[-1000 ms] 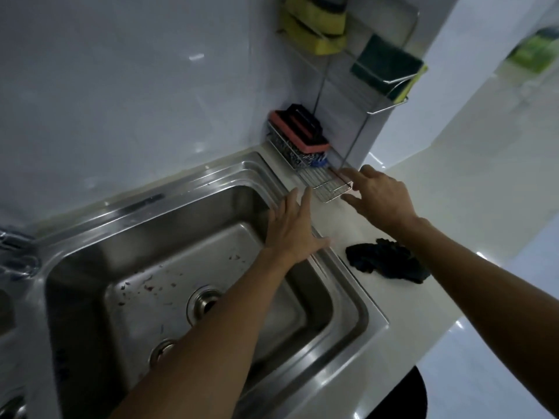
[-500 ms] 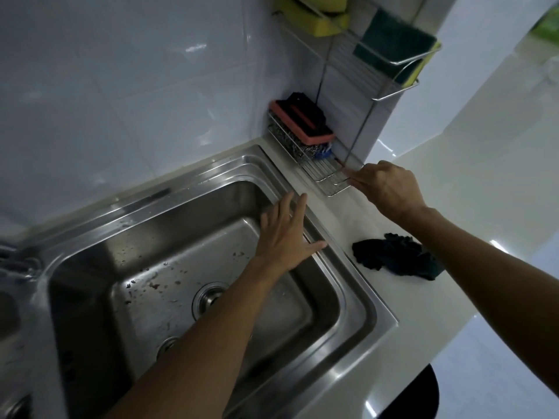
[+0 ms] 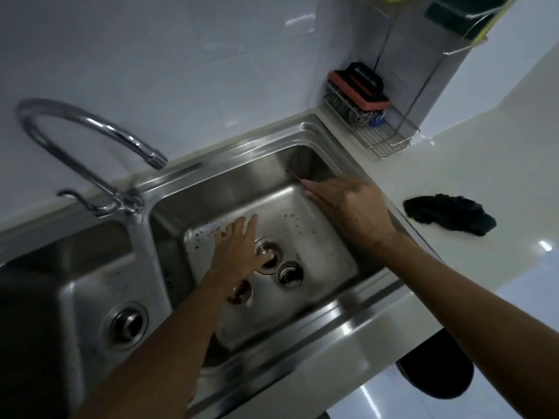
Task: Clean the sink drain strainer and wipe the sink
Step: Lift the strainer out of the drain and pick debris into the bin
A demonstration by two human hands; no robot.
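The right basin (image 3: 320, 164) of a steel double sink is speckled with dark bits of food. My left hand (image 3: 239, 249) hovers low over the drain opening (image 3: 270, 258), fingers apart and holding nothing. A loose drain strainer (image 3: 290, 274) lies just right of the opening. A second strainer (image 3: 242, 294), with reddish scraps in it, sits beside my left wrist. My right hand (image 3: 351, 207) is over the basin's right side, and a thin pinkish stick (image 3: 298, 177), blurred, pokes out past its fingertips.
A curved tap (image 3: 90, 140) stands at the back left above the left basin (image 3: 60, 267). A wire rack (image 3: 390, 140) in the corner holds a scrub brush (image 3: 360, 86). A dark cloth (image 3: 447, 214) lies on the white counter (image 3: 484, 164). Sponges (image 3: 453, 13) hang high up.
My right hand left the wire rack and came down into the basin with a thin stick. My left hand dropped from the sink rim to the drain. The view swung left.
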